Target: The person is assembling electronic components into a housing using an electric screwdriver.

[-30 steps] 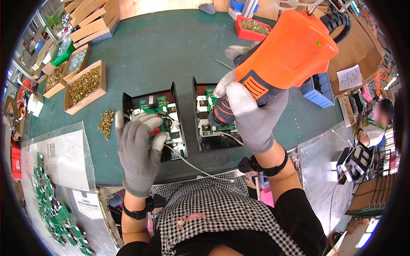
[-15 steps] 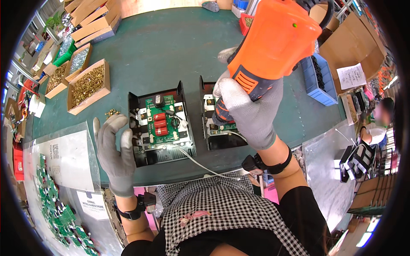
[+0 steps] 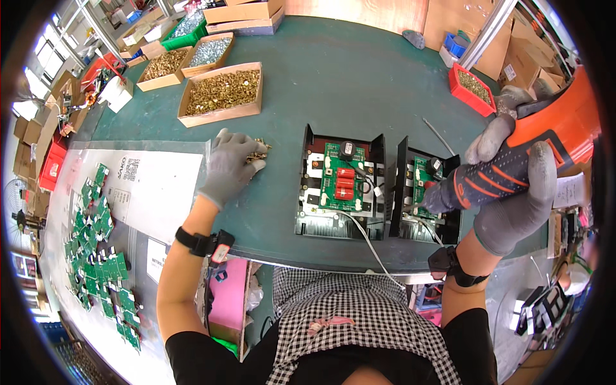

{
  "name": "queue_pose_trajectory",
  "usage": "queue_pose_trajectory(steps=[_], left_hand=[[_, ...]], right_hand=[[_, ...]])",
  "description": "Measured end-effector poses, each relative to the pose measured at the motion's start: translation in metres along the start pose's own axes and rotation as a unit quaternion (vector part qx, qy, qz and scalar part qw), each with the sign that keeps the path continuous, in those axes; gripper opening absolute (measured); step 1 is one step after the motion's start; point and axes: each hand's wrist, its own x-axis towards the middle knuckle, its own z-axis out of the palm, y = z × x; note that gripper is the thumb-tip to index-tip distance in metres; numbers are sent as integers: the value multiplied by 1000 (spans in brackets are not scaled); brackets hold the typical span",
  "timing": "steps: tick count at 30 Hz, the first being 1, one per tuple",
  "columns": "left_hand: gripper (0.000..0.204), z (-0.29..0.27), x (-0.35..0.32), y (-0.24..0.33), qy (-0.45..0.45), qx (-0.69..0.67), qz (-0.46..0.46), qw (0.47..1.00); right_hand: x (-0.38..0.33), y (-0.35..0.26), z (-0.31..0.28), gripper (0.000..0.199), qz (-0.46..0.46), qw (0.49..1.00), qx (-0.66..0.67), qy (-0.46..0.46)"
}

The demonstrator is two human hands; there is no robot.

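— What changed with the left hand [image 3: 230, 165]?
— It has left the black housing [image 3: 340, 183] and now lies fingers-down on a small pile of brass screws [image 3: 258, 150] on the green desk [image 3: 333, 77].
— And the right hand [image 3: 513, 192]?
— Still clenched around the orange power screwdriver [image 3: 513, 170], now lowered over the second housing [image 3: 427, 192].

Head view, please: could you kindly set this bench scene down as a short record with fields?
Left hand: gloved left hand rests on a small pile of brass screws on the green table.
Right hand: gloved right hand grips an orange power screwdriver, tip at the right black case.
Middle: left black case holds a green circuit board.
Far left: cardboard box of screws.
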Motion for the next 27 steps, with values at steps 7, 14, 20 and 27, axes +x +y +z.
queue_pose_trajectory(steps=[7,14,20,27], left_hand=[[15,9,24,-3,-67,153,37,985],[25,-25,10,66,29,-216,99,971],[41,-27,-12,106,7,-249,182,951],[46,-21,-14,116,45,-243,194,949]], right_hand=[[-6,11,28,62,30,997,-21,-72],[-5,16,32,56,-8,992,67,-107],[-13,2,29,59,132,974,155,-100],[-6,12,20,66,-33,971,156,-180]])
